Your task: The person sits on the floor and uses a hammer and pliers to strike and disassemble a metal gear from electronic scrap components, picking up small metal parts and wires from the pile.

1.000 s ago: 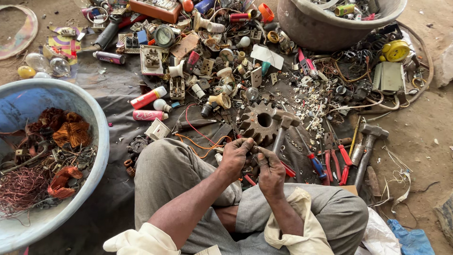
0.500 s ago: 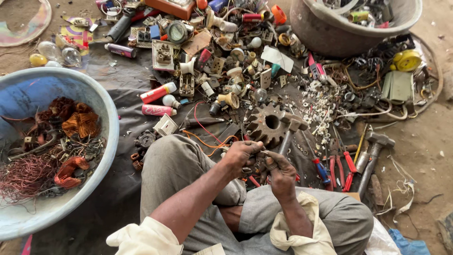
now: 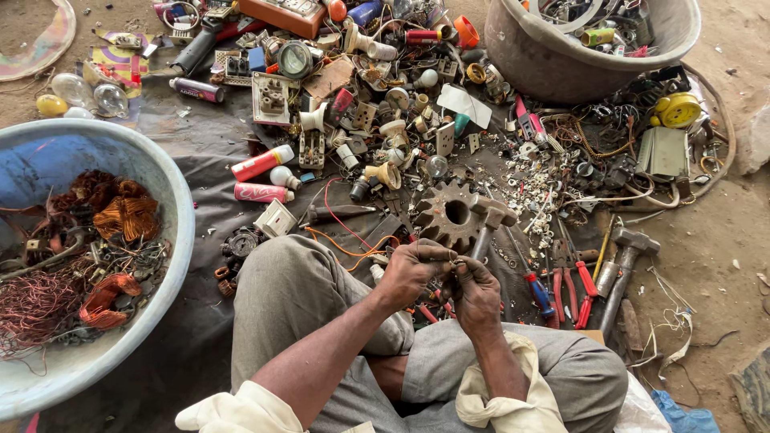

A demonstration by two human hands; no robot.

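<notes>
Both hands meet above the person's knees, at the near edge of a dark cloth [image 3: 200, 152] spread on the ground. The left hand [image 3: 411, 271] and the right hand [image 3: 475, 290] pinch 1 small metal part [image 3: 455, 261] between their fingertips. The grip is narrow, fingers curled tight. The part is mostly covered by the fingers; its kind cannot be made out.

Just beyond the hands lies a rusty gear [image 3: 449, 215] with 1 centre hole. A hammer [image 3: 485, 224] rests with its head on the gear's right edge; the lower handle is hidden behind the right hand. To the right lie red-handled pliers [image 3: 579, 290], a screwdriver [image 3: 539, 290] with a blue and red handle, and a second hammer [image 3: 626, 265].

At the left stands a pale blue basin [image 3: 172, 208], cut off by the frame edge. It holds copper wire coils [image 3: 120, 216] and tangled fine wire. At the top right, a grey tub [image 3: 545, 64] of scrap is cut off by the top edge.

2 red spray cans [image 3: 262, 178] lie on the cloth between the basin and the gear. The far part of the cloth carries a dense heap of switches, sockets, bulbs and wires; single items there are hard to separate. A yellow round object [image 3: 678, 110] sits near the tub.
</notes>
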